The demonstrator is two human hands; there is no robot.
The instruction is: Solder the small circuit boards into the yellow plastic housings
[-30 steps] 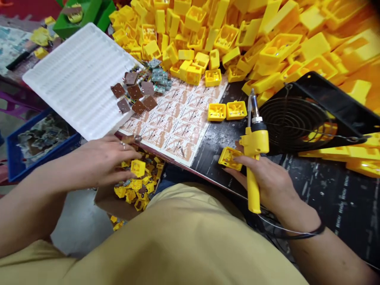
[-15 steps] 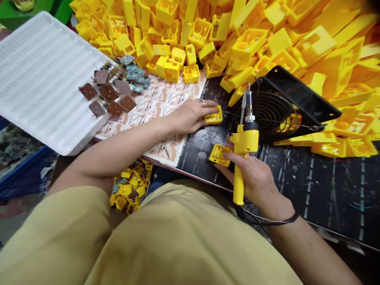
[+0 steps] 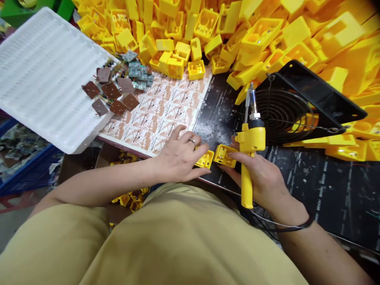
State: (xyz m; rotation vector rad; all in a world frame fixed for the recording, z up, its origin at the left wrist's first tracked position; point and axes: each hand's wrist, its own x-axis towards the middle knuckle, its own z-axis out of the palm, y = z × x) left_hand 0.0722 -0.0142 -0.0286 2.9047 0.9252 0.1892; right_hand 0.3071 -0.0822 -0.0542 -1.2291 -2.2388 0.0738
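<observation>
My left hand [image 3: 181,156] has its thumb and fingers around a small open yellow plastic case [image 3: 206,159] near the bench's front edge. Just right of it, a second yellow case [image 3: 223,156] sits between the thumb and fingers of my right hand [image 3: 265,178]. That same hand also carries a yellow soldering gun [image 3: 252,139], its metal tip pointing away from me and a thin tube alongside. The two cases lie side by side, almost touching. Small metal parts show inside them, too small to name.
A big heap of yellow cases [image 3: 204,23] fills the back. A black fan [image 3: 314,95] with a wire guard stands at right. Circuit boards [image 3: 111,91] lie beside a white foam tray [image 3: 50,79]. Below left are a blue crate [image 3: 29,170] and a box of yellow cases.
My left hand has drawn its yellow case toward me and to the left, beside the case in my right hand. My right hand keeps its hold; the view has shifted slightly.
</observation>
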